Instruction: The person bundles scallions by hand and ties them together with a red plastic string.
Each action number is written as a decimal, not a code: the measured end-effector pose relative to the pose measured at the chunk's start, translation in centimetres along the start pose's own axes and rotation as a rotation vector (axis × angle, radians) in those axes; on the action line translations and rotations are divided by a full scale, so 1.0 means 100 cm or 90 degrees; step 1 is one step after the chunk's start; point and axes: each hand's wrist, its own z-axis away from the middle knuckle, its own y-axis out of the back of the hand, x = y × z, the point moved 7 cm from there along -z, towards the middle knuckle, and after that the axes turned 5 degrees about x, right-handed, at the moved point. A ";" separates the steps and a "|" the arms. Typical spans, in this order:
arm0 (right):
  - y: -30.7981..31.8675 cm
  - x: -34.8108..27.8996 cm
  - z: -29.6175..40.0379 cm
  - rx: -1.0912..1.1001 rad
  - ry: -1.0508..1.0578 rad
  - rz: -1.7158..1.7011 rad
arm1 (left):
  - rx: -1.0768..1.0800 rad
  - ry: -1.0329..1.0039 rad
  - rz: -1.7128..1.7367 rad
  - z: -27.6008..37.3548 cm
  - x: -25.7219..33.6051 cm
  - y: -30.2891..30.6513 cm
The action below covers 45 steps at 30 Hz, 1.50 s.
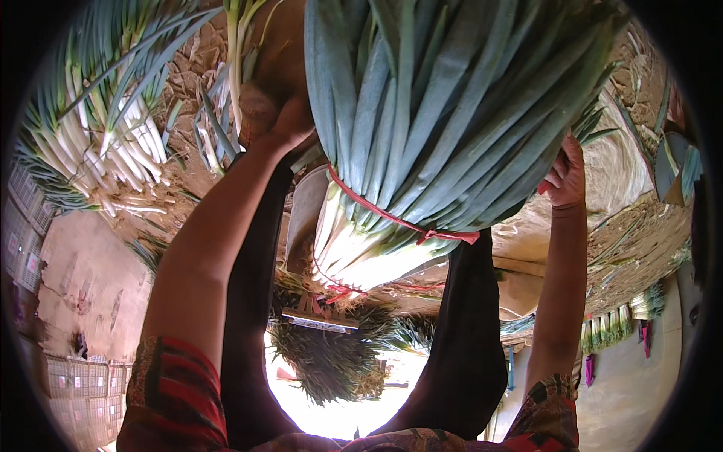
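A large bundle of green onions (429, 124) fills the upper middle, its white root ends tilted towards me and its green leaves fanning away. A knotted red tie (384, 212) circles it where white turns to green. Close to the roots is a second, thinner red tie (342, 289). My left hand (291, 121) is against the left edge of the leaves, with its fingers hidden. On the right side my right hand (565, 172) has curled fingers beside the leaves, and a bit of red strip (544, 187) shows between them.
Loose green onions (107, 141) lie piled at the left on soil strewn with dry leaves. Stacked plastic crates (79, 378) stand at the lower left. More onion bundles (607, 327) line a wall at the right. A pale sheet (615, 164) covers ground beyond my right hand.
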 end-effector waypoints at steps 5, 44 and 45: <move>0.006 -0.016 0.015 0.084 0.047 0.035 | -0.201 0.372 0.141 -0.026 0.059 0.000; 0.206 -0.018 0.069 0.268 0.253 -0.560 | -0.296 0.183 -0.049 -0.039 0.314 0.028; 0.206 -0.010 0.071 0.272 0.242 -0.570 | -0.313 0.197 -0.039 -0.042 0.308 0.028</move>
